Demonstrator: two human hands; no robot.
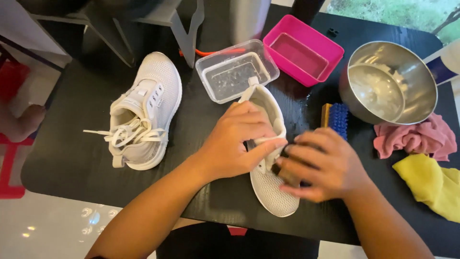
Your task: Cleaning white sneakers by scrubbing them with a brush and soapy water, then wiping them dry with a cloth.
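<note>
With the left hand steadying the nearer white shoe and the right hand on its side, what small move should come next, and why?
Probably a short scrubbing stroke along the shoe's side. The left hand pins its collar, and the right hand presses something dark, mostly hidden, against the mesh. The blue brush lies unused on the table behind it.

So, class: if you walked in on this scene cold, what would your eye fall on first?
First, the two hands at the table's near edge: the left hand grips a white sneaker while the right hand presses something dark against its side. Next, a second white sneaker lies loose-laced on the left, and a bright pink tub stands beside a steel bowl at the far right.
</note>
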